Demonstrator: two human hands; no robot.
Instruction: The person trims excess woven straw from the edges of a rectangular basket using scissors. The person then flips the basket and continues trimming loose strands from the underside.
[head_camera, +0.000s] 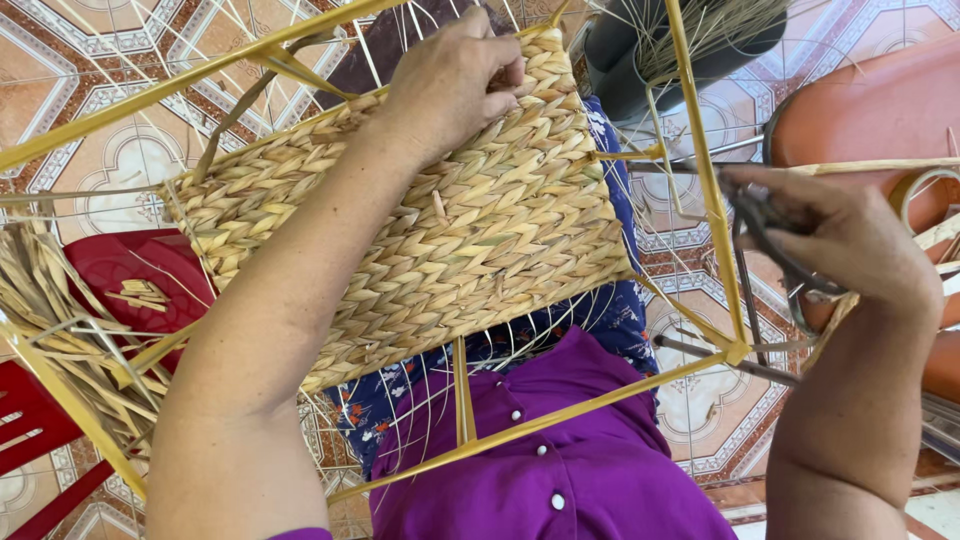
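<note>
A straw-coloured woven panel (470, 230) of braided fibre fills a yellow wire frame (700, 190) resting over my lap. My left hand (455, 80) reaches across it and pinches the weave at its far edge, fingers curled on the braid. My right hand (850, 235) sits at the frame's right side and is closed around dark metal shears (765, 260), whose blades point down along the yellow bar. Thin loose strands stick out from under the panel.
A heap of dry fibre strips (60, 330) lies on a red plastic stool (130, 275) at the left. A dark bucket (640, 50) holding thin stalks stands at the top. An orange-brown container (880, 110) is at the right. Patterned tiles (120, 160) cover the floor.
</note>
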